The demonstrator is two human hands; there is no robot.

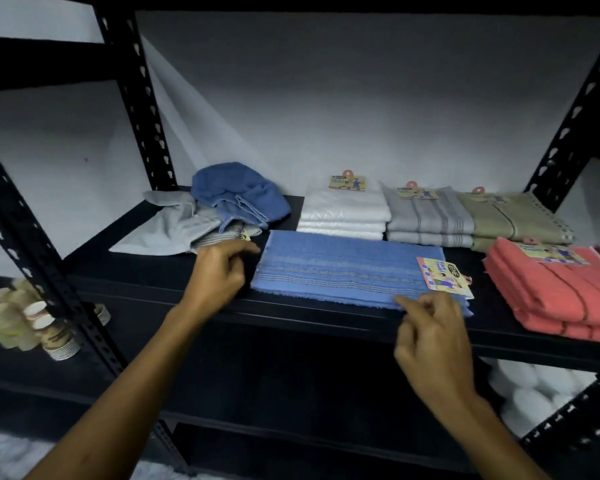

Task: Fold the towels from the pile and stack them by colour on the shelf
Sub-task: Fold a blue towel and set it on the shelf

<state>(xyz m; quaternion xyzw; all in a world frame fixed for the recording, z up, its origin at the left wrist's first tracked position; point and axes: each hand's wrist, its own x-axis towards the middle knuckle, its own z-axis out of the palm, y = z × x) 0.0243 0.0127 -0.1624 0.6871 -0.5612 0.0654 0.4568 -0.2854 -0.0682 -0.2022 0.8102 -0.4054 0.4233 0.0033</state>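
A flat towel point(343, 271) is lying at the shelf point(160, 289) front; the loose pile point(205, 216) is sitting behind-left, three folded stacks point(430, 216) behind, another stack point(561, 289) right.

A: Shelf point(160, 282), front edge: one blue towel point(340, 268) lying flat, card label point(442, 273) at its right end.

B: Hands?

A: Left hand point(219, 271) just off the towel's left edge, fingers curled, holding nothing. Right hand point(430, 337) at the near right corner, fingertips point(400, 301) touching the hem; grip unclear.

B: Behind?

A: Unfolded pile point(205, 213), blue on grey, back left. Folded stacks: white point(343, 213), grey point(430, 220), olive point(513, 216), coral point(555, 292) far right.
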